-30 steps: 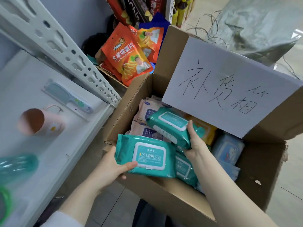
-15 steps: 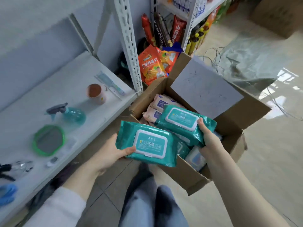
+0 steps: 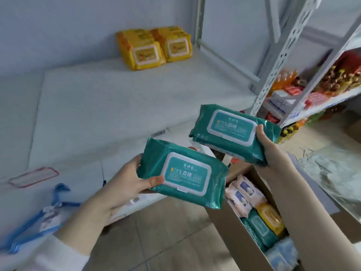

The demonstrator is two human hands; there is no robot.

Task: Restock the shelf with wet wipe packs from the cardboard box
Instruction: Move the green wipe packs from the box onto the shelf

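My left hand point(image 3: 125, 182) grips a teal wet wipe pack point(image 3: 183, 173) by its left end, thumb on top. My right hand point(image 3: 271, 151) grips a second teal wet wipe pack point(image 3: 232, 132) by its right end, held higher and farther. Both packs hang over the front edge of the white shelf point(image 3: 121, 106). The open cardboard box point(image 3: 226, 229) stands on the floor at lower right, with several pink, yellow, teal and blue packs inside.
Yellow wipe packs point(image 3: 154, 47) stand stacked at the back of the shelf. Blue hangers point(image 3: 48, 212) and a red-framed label point(image 3: 33, 178) lie at the shelf's left front. A perforated white upright point(image 3: 273, 75) and a snack rack point(image 3: 312, 94) stand to the right.
Both hands have lifted the two teal packs out of the box and up over the shelf. My view has swung up from the lower shelf to this one.
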